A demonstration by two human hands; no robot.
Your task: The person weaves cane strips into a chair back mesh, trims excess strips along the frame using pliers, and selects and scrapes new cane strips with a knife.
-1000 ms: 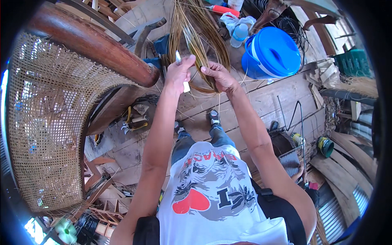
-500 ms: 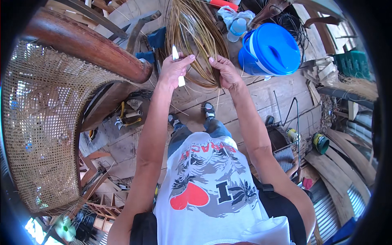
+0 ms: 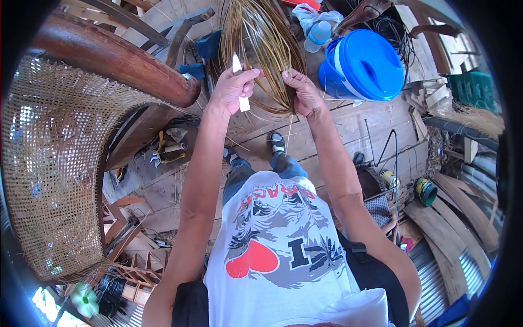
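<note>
Handling the strands [image 3: 272, 35] calls for a steady hold on the bundle and a controlled blade. The strands spread in a loose loop ahead of the worker [image 3: 294, 234], running from the right hand [image 3: 305, 94] to the upper edge of the view; whether the far part rests on the floor [image 3: 348, 125] cannot be told. The right hand is closed, its thumb pressing the gathered near end against the fingers. The left hand [image 3: 231, 91] is curled round the knife [image 3: 236, 63], blade pointing up and away from the worker, with thumb and forefinger extended toward the strands. Whether these two digits pinch a strand cannot be told.

The right thumb should press enough to prevent slipping without kinking the strands. The knife should sit deep in the palm, edge clear of the right hand, leaving thumb and forefinger free. Crossed strands may snag, so a slow, straight draw is preferable. The bucket [image 3: 365, 65] stands near the loop's right side; movement should clear it.
</note>
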